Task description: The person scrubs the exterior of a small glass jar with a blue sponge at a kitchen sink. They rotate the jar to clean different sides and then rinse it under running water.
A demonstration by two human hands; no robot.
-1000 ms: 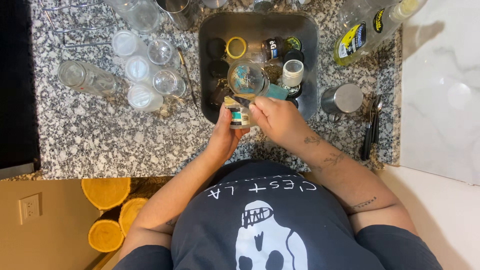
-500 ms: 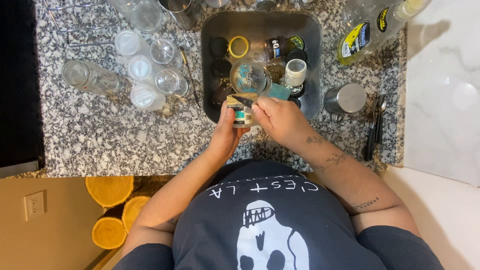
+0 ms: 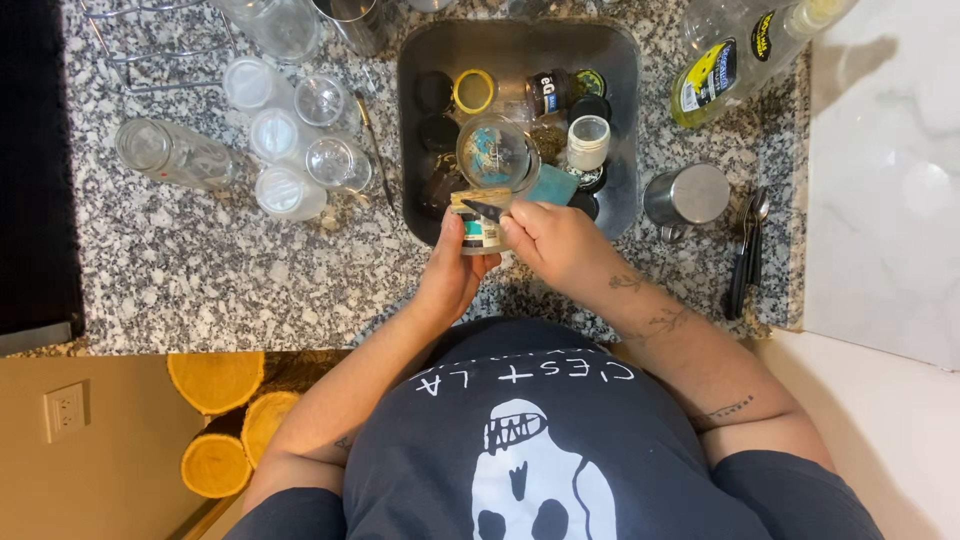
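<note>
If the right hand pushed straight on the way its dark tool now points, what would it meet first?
The right hand aims the dark pointed tool leftward at the top of the small jar in the left hand. The jar comes first; depth looks close, though contact is unclear.

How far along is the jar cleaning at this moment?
Done, by the look of it: several clear jars stand bare on the granite counter left of the sink. In hand: the left hand holds a labelled jar over the sink edge while the right hand works a dark blade at its rim. Left: more jars and lids lie in the sink.
</note>
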